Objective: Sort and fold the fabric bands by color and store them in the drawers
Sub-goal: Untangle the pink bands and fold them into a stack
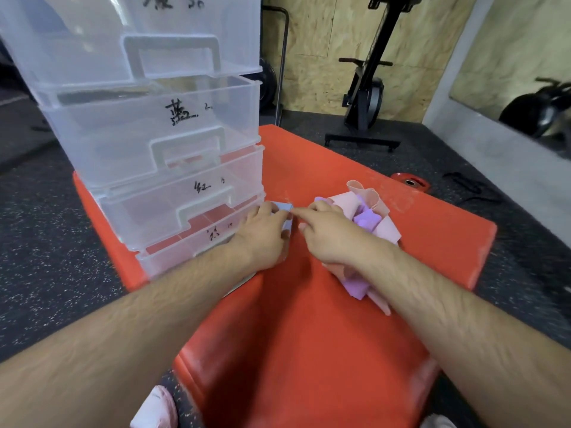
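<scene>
As left hand (262,234) presses, blue band (286,207) (flat)

- Stack of clear plastic drawers (154,134) with handwritten labels, standing on an orange mat (309,335).
- Left hand (262,233), just right of the stack's lowest drawer, resting on a folded light-blue band (285,208).
- Right hand (330,236), farther right of the stack, forefinger stretched to the band's far corner.
- Pile of pink and purple bands (367,217), right of the stack, partly under the right wrist.
</scene>
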`<act>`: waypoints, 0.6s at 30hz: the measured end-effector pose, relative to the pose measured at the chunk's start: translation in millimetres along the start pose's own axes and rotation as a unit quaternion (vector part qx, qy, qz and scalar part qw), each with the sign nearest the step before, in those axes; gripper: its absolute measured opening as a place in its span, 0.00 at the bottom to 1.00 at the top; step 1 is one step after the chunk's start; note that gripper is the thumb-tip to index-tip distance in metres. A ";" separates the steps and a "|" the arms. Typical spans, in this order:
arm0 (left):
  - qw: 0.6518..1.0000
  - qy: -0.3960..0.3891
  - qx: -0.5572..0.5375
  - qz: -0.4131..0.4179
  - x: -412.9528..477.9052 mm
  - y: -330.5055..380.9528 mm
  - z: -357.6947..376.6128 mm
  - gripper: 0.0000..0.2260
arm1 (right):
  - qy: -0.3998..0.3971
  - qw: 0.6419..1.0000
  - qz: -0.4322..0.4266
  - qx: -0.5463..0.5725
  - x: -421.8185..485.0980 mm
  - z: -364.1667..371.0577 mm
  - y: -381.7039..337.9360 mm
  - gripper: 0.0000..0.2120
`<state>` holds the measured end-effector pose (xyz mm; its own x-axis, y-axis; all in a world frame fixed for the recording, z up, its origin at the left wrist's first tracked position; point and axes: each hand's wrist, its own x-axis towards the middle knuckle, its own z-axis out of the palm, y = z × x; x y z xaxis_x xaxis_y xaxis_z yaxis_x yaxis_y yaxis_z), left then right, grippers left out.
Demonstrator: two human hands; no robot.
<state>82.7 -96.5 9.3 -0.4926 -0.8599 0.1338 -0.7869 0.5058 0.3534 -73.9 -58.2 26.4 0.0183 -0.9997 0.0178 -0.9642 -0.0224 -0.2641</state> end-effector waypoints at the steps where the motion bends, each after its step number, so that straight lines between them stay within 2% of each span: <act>1: 1.000 0.012 -0.002 0.012 0.4 5.8 1.1 0.19 | 0.002 1.000 0.000 -0.011 -8.2 -7.9 2.1 0.21; 6: 0.997 0.017 -0.006 0.070 -2.3 43.2 9.7 0.20 | -0.013 0.997 0.019 -0.068 -50.7 -36.1 26.0 0.24; 9: 0.994 -0.001 -0.013 0.107 -8.2 68.5 17.3 0.21 | -0.002 0.999 0.023 -0.036 -83.0 -46.7 54.6 0.23; 12: 0.989 -0.042 0.000 0.141 -12.4 97.8 27.8 0.22 | 0.026 0.997 0.072 0.005 -116.9 -42.6 91.7 0.21; 15: 0.982 -0.060 0.001 0.176 -16.5 121.3 43.1 0.21 | -0.048 0.994 0.096 -0.008 -134.1 -40.0 111.5 0.26; 18: 0.977 -0.077 0.042 0.193 -16.8 132.5 58.2 0.25 | -0.054 0.993 0.100 0.041 -132.1 -42.7 116.2 0.28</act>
<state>-34.9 -11.0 0.0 -0.8035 -0.5871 0.0989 -0.5564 0.7995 0.2262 -199.7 71.8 34.5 -0.1382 -0.9798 -0.1442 -0.9267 0.1793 -0.3302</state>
